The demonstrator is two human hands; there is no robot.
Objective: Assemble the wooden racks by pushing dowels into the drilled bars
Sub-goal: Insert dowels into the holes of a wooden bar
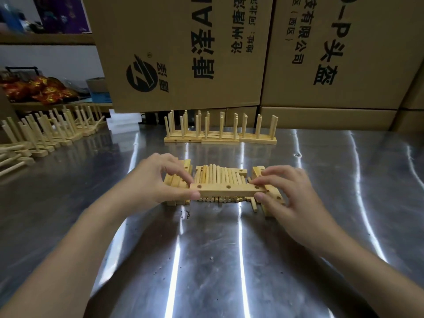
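Observation:
A drilled wooden bar (226, 190) with three holes on top is held level just above the table, between both hands. My left hand (158, 180) pinches its left end with thumb and fingers. My right hand (291, 196) pinches its right end. Behind the bar lies a pile of loose dowels (218, 177), side by side. More drilled bars are stacked to the left (176, 182) and to the right (273, 198) of the pile. One dowel (254, 204) sticks out near my right thumb.
Finished racks with upright dowels (220, 131) stand at the back centre of the shiny metal table (206, 260). A long row of more racks (48, 134) runs along the left. Large cardboard boxes (252, 49) wall the back.

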